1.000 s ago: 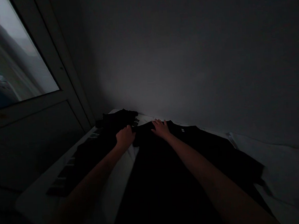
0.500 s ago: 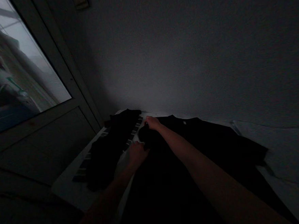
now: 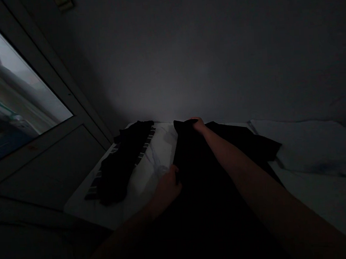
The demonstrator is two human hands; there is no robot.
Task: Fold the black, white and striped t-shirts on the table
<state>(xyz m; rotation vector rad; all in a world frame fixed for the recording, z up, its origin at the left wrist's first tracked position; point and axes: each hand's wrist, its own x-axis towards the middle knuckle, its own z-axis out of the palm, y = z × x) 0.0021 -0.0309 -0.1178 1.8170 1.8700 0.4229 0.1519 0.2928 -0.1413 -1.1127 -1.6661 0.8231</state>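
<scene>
A black T-shirt (image 3: 206, 186) lies spread on the bed, its left part being folded over toward the right. My right hand (image 3: 198, 124) grips the cloth near the shoulder, close to the wall. Lower down, my left hand (image 3: 168, 183) is closed on the left edge of the same shirt. One short sleeve (image 3: 265, 144) stretches out on the right. The dark cloth hides its folds and lower hem.
A pile of folded dark clothes (image 3: 122, 164) with a striped piece beneath sits on the white bed sheet (image 3: 154, 158) at left. A pale pillow (image 3: 304, 144) lies at right. Behind stands a grey wall (image 3: 185, 57); a door with a glass pane (image 3: 18, 85) is at left.
Both hands have moved right, carrying the shirt's left side over its middle. The neckline label is now covered, and more sheet shows between shirt and pile. The view has shifted somewhat.
</scene>
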